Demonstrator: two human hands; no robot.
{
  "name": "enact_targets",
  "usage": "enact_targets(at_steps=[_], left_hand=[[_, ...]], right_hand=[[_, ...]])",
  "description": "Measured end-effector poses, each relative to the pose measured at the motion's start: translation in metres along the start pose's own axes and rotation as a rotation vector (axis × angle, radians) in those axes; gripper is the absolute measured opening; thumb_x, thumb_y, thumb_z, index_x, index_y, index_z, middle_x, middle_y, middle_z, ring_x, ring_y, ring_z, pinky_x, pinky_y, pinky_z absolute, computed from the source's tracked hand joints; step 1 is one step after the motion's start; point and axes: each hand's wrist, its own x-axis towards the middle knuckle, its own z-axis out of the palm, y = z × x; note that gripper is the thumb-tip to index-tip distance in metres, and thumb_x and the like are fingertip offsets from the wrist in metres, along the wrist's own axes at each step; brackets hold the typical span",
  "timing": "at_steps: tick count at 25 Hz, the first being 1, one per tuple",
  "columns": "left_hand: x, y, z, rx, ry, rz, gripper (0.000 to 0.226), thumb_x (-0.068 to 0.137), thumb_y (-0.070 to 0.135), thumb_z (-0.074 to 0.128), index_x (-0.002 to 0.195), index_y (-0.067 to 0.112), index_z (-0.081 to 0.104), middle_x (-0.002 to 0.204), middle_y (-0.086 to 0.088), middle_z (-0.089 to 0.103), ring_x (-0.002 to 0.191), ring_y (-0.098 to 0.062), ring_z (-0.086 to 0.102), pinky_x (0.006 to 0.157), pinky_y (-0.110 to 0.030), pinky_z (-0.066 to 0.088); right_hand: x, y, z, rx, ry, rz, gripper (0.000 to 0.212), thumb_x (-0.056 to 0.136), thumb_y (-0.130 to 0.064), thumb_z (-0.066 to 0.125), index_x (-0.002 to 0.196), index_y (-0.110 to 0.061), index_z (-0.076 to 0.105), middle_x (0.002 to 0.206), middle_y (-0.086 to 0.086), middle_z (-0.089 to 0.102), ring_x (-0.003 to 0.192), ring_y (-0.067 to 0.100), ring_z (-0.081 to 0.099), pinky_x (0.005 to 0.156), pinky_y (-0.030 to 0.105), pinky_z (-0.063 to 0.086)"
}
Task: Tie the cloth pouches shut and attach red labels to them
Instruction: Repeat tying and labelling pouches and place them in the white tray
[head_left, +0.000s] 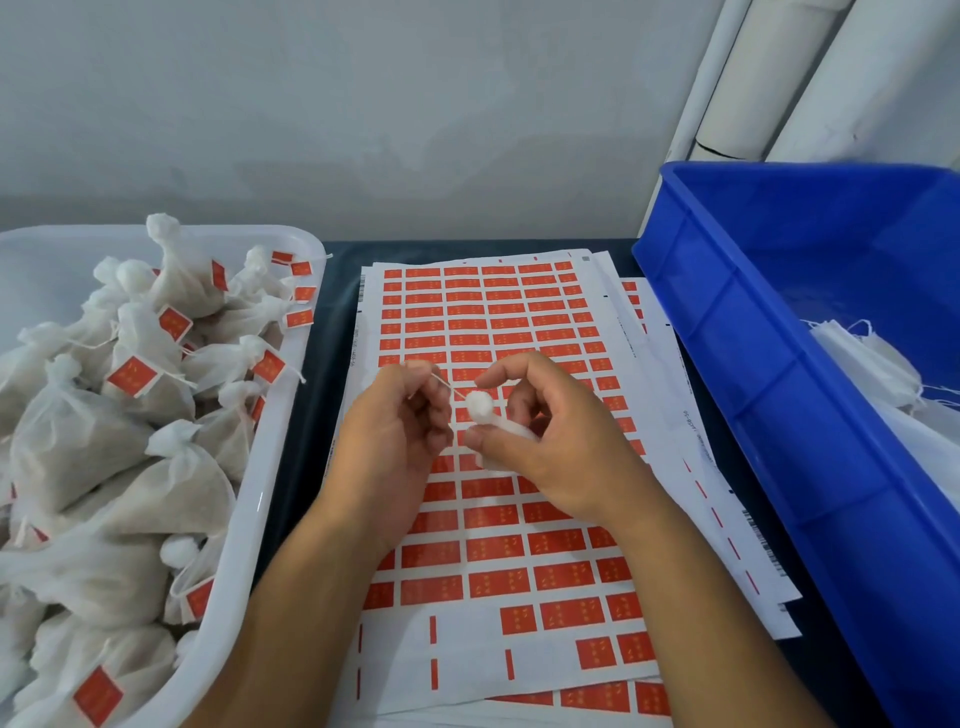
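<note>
One view: we have only the head camera, looking down on both hands over the label sheet (498, 467).
Landmark: we place everything against that sheet of red labels, which lies flat at the centre of the dark table (306, 395).
Pouch in hand: the small cloth pouch (493, 428) hangs just above the sheet's middle, its gathered white top pointing towards the left hand.
Right hand: our right hand (550, 447) is curled round the pouch body, thumb and fingers gripping it below the bunched neck, so the neck stays closed while the string is worked.
Left hand: our left hand (395, 421) pinches the thin string (441, 383) between curled fingertips and draws it taut away from the neck, which we judge to be the tying step.
Finished pouches: the white tray (270, 499), left of the sheet, is heaped with tied pouches (156, 395) already bearing red labels.
Supply: the blue bin (753, 364), right of the sheet, holds loose white cloth in its near corner.
Edges: the tray rim and the bin wall close in on both sides of the sheet.
Open room: we judge the free space lies above the sheet, between the hands and its far edge; the peeled rows at its near edge show where labels are being taken.
</note>
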Motion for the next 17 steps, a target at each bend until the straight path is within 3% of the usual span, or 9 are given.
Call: enact_targets(at_steps=[4, 7, 11, 17], left_hand=[[0.004, 0.0007, -0.0029, -0.158, 0.032, 0.019, 0.026, 0.093, 0.012, 0.047, 0.07, 0.017, 0.059, 0.069, 0.002, 0.051, 0.062, -0.008, 0.046, 0.061, -0.023, 0.043], [0.0045, -0.0024, -0.0022, -0.145, 0.041, 0.002, 0.021, 0.092, 0.013, 0.049, 0.074, 0.016, 0.058, 0.069, 0.002, 0.052, 0.062, -0.008, 0.047, 0.061, -0.022, 0.044], [0.0073, -0.004, -0.0047, -0.214, 0.055, 0.006, 0.016, 0.089, 0.013, 0.051, 0.075, 0.016, 0.058, 0.07, 0.002, 0.053, 0.063, -0.008, 0.048, 0.06, -0.02, 0.046], [0.0089, -0.0068, -0.0076, 0.191, 0.174, 0.068, 0.019, 0.077, 0.033, 0.055, 0.063, 0.031, 0.067, 0.07, 0.006, 0.063, 0.064, -0.008, 0.061, 0.067, -0.026, 0.054]], right_hand=[[0.0005, -0.0013, 0.0016, -0.07, -0.01, -0.012, 0.03, 0.086, -0.046, 0.078, 0.099, -0.061, 0.055, 0.085, -0.024, 0.06, 0.081, 0.002, 0.062, 0.061, 0.012, 0.054], [0.0009, -0.0008, 0.0023, -0.143, -0.012, -0.001, 0.021, 0.088, -0.051, 0.074, 0.091, -0.058, 0.055, 0.089, -0.031, 0.058, 0.083, -0.003, 0.06, 0.055, 0.008, 0.048], [0.0027, 0.002, 0.004, -0.167, 0.018, 0.012, 0.015, 0.09, -0.051, 0.072, 0.09, -0.052, 0.057, 0.089, -0.028, 0.058, 0.088, -0.007, 0.057, 0.06, 0.007, 0.041], [-0.0023, -0.0009, -0.0038, -0.182, -0.073, 0.094, 0.035, 0.086, -0.05, 0.077, 0.112, -0.054, 0.053, 0.093, -0.032, 0.058, 0.084, -0.006, 0.063, 0.061, 0.004, 0.045]])
